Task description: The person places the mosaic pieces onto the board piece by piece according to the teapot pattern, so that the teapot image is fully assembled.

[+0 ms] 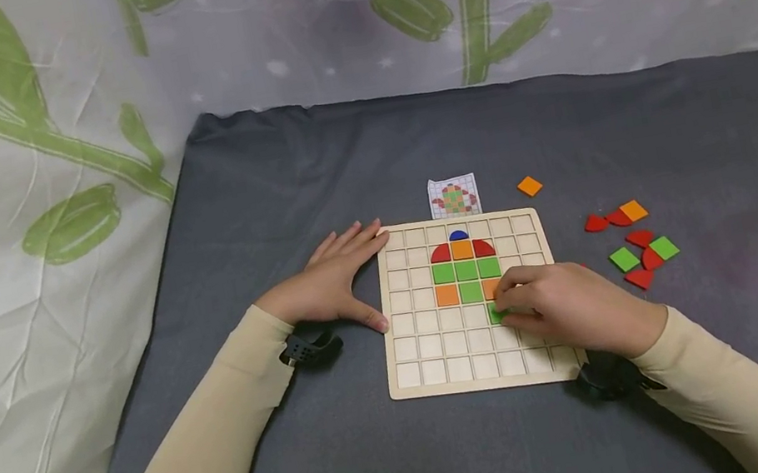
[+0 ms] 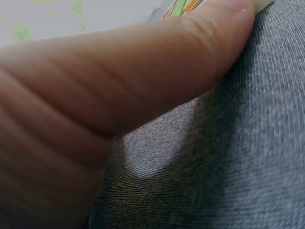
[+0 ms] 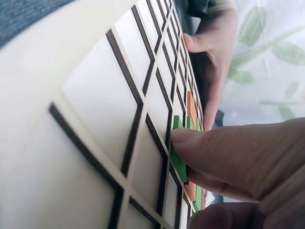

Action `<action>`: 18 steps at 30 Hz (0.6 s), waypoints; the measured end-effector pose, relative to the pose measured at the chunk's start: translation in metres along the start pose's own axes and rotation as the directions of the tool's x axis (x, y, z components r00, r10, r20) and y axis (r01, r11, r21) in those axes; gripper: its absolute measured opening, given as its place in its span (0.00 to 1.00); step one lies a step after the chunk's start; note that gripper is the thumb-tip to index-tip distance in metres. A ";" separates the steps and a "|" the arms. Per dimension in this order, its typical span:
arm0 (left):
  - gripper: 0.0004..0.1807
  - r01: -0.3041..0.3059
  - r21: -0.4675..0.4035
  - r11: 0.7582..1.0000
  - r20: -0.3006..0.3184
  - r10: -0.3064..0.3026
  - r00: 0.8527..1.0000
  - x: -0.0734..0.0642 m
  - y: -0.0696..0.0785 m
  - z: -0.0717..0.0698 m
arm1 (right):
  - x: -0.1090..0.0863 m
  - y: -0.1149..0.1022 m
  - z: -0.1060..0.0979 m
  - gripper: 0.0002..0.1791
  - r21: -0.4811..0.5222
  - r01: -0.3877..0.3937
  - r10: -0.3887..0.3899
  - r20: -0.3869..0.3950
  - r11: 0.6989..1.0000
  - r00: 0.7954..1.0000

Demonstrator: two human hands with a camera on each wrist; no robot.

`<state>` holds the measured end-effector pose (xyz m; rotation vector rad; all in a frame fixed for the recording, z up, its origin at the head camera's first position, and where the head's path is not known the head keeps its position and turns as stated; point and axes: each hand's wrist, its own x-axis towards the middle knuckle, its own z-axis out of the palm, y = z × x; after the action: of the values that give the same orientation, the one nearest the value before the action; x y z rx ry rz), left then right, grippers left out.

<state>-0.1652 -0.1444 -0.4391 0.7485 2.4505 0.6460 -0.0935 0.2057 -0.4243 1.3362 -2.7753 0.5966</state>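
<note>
A wooden grid board (image 1: 424, 385) lies on the grey cloth. Along its left edge rests my left hand (image 1: 326, 281), fingers spread, fingertips by the top corner and thumb by the side. My right hand (image 1: 577, 305) pinches a green square tile (image 1: 495, 315) over a cell in the row below the lowest filled one. In the right wrist view the thumb presses on this tile, which sits tilted at its cell. Set in the board are a blue half-round tile (image 1: 458, 235), red quarter-round tiles (image 1: 440, 253), and several orange and green squares (image 1: 466, 270). The right fingers partly hide one orange square.
A small pattern card (image 1: 454, 198) lies at the board's far edge. Right of it is a lone orange square (image 1: 530, 186). Farther right lie several loose red pieces (image 1: 639, 278), green squares (image 1: 624, 259) and another orange square (image 1: 634, 210). A leaf-printed curtain (image 1: 312, 28) hangs behind.
</note>
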 end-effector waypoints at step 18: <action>0.75 -0.011 -0.017 1.000 -0.003 0.011 1.000 -0.001 0.003 -0.002 | -0.026 0.036 -0.048 0.09 -0.072 -0.238 0.227 -0.129 0.969 0.965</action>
<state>-0.1642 -0.1436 -0.4352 0.7554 2.4423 0.6717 -0.1115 0.2614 -0.3960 0.9321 -2.8424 0.5346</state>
